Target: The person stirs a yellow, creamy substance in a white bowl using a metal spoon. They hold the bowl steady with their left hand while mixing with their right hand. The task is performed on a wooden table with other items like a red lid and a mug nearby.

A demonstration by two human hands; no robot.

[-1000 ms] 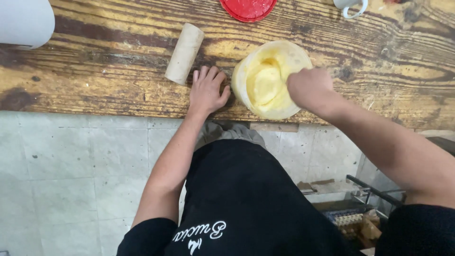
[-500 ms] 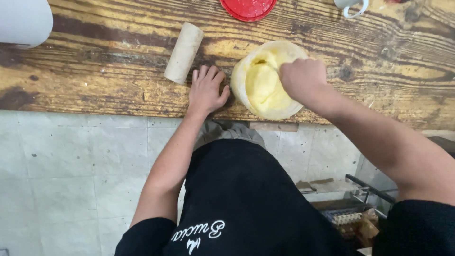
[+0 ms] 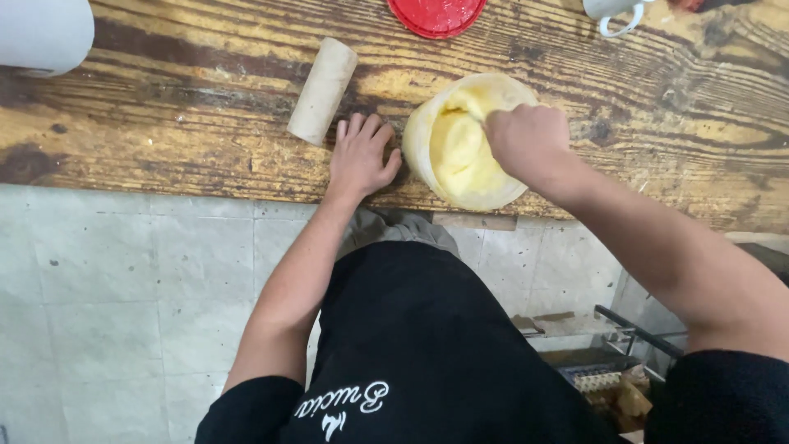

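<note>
A round pale tub (image 3: 419, 136) of soft yellow paste (image 3: 456, 156) stands near the front edge of the wooden table (image 3: 205, 156). My right hand (image 3: 526, 144) is closed in a fist over the tub's right side, knuckles down into the paste. Whatever it may hold is hidden inside the fist. My left hand (image 3: 360, 156) lies flat on the table just left of the tub, fingers spread, thumb close to the tub wall, holding nothing.
A cardboard tube (image 3: 322, 90) lies just beyond my left hand. A red lid (image 3: 436, 15) and a white mug (image 3: 612, 12) sit at the far edge, a white object (image 3: 41, 33) at far left. Below are a tiled floor (image 3: 123, 312) and a crate (image 3: 608, 386).
My right hand has moved from the tub's right rim to over the paste inside it. My left hand has stayed flat on the table.
</note>
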